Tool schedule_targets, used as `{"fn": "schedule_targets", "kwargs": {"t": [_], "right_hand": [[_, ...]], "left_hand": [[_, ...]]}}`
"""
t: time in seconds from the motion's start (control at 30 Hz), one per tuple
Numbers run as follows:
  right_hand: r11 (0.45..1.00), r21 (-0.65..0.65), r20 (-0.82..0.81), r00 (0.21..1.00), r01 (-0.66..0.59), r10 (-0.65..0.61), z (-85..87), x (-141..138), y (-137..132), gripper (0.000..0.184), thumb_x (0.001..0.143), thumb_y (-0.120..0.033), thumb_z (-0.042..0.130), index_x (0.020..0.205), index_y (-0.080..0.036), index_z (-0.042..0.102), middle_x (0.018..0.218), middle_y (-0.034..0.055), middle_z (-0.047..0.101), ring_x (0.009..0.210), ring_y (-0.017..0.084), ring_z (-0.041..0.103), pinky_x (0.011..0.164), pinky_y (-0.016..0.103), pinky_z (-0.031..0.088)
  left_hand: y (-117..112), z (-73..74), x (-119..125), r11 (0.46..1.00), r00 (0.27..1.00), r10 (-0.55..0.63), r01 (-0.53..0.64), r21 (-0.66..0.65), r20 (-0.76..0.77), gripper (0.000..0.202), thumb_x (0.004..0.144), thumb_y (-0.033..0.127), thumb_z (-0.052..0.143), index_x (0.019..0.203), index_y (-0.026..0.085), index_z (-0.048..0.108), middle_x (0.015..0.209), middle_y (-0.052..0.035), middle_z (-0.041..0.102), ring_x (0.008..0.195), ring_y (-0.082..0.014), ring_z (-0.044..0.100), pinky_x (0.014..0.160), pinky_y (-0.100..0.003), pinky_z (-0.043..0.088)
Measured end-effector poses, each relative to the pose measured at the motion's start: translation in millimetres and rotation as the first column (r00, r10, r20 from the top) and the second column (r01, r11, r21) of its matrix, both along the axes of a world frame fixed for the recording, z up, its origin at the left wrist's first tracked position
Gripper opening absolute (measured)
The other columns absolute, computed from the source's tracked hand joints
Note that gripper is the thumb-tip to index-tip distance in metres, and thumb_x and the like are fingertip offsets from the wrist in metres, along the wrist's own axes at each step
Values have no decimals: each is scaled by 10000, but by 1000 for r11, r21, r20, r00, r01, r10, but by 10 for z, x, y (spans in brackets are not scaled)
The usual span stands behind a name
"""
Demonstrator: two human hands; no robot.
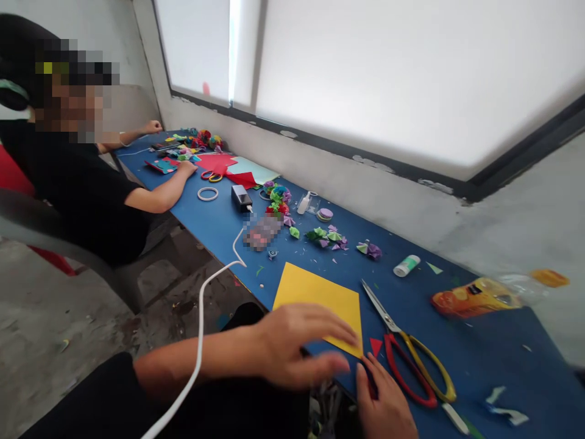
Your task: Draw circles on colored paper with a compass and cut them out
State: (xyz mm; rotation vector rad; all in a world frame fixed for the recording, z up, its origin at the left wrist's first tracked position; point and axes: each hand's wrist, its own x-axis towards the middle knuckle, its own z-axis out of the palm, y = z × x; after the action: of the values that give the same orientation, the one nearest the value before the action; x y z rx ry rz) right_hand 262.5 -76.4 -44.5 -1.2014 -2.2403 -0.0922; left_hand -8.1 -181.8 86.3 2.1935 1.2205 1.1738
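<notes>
A sheet of yellow paper [326, 296] lies on the blue table near its front edge. My left hand [297, 350] is over the sheet's near side, fingers stretched out and thumb apart, with nothing in its grasp. At the sheet's near right corner, my right hand [382, 393] has its thumb and fingertips closed on the paper. Large scissors [397, 341] with one red and one yellow handle rest just right of the sheet, blades slightly apart. Between scissors and sheet is a small red paper triangle [375, 347].
Folded paper pieces [326, 236], a glue stick [406, 266] and a black power bank [241, 199] lie along the blue table [205, 225]. An orange-labelled bottle [479, 297] lies at right. A white cable [201, 311] crosses by my left forearm. Another person [77, 183] sits at left.
</notes>
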Motion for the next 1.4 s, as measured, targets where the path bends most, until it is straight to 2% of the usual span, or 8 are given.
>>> {"fn": "schedule_targets", "kwargs": {"t": [0.07, 0.13, 0.23, 0.33, 0.47, 0.57, 0.83, 1.4], "right_hand": [[1000, 27, 90, 996, 3, -6, 22, 15, 78, 612, 931, -569, 319, 1023, -97, 697, 1068, 200, 693, 1018, 332, 653, 848, 463, 536], [999, 45, 185, 983, -3, -5, 115, -26, 174, 641, 925, -586, 303, 1049, -91, 692, 1164, 215, 656, 1137, 364, 589, 887, 496, 515], [998, -14, 287, 956, -63, 65, 343, -272, 316, 593, 944, -509, 318, 1150, -67, 655, 1276, 226, 594, 1257, 384, 495, 985, 525, 453], [966, -193, 349, 908, -171, 230, 548, -700, 452, 539, 960, -441, 348, 1264, -69, 591, 1347, 208, 549, 1310, 335, 459, 1053, 459, 416], [907, -374, 390, 855, -191, 341, 600, -1189, 663, 624, 971, -485, 316, 1413, -61, 433, 1495, 197, 372, 1409, 320, 303, 1123, 478, 315], [880, -448, 417, 832, -160, 364, 515, -1309, 800, 672, 954, -531, 329, 1481, -115, 318, 1550, 149, 261, 1445, 299, 209, 1144, 537, 236], [863, -478, 392, 840, -161, 374, 387, -1201, 897, 704, 943, -578, 270, 1497, -144, 284, 1556, 109, 259, 1454, 270, 196, 1169, 524, 180], [871, -469, 430, 824, -145, 368, 328, -1190, 1057, 658, 949, -540, 278, 1488, -165, 314, 1548, 118, 284, 1444, 293, 216, 1154, 548, 206]], "left_hand": [[431, -215, -56, 964, 955, 227, -248, -93, -189, 479, 979, 463, 349, 1194, 124, 611, 1236, -112, 648, 1204, -212, 559, 1056, -318, 405], [731, -476, -117, 880, 831, 346, -448, -156, -435, 454, 971, 422, 398, 1260, 109, 556, 1330, -133, 583, 1279, -235, 493, 1082, -368, 373], [912, -805, -189, 868, 811, 330, -462, -183, -483, 539, 926, 444, 488, 1339, 98, 475, 1456, -174, 444, 1379, -285, 367, 1123, -462, 296], [916, -959, -207, 882, 824, 279, -423, -206, -494, 636, 891, 510, 517, 1381, 114, 431, 1515, -171, 351, 1421, -293, 287, 1148, -488, 232], [905, -1000, -191, 881, 807, 256, -421, -215, -531, 694, 915, 582, 401, 1437, 126, 363, 1547, -155, 283, 1444, -276, 232, 1164, -476, 179], [918, -1024, -187, 885, 801, 240, -413, -216, -548, 724, 913, 616, 351, 1448, 127, 353, 1550, -144, 279, 1450, -267, 220, 1170, -461, 160], [979, -1148, -144, 825, 788, 386, -527, -202, -480, 854, 828, 687, 452, 1437, 93, 371, 1554, -176, 250, 1449, -302, 215, 1166, -463, 195], [1042, -1145, -129, 843, 845, 395, -490, -223, -361, 855, 805, 684, 506, 1422, 101, 399, 1534, -184, 297, 1440, -314, 236, 1169, -479, 195]]}}
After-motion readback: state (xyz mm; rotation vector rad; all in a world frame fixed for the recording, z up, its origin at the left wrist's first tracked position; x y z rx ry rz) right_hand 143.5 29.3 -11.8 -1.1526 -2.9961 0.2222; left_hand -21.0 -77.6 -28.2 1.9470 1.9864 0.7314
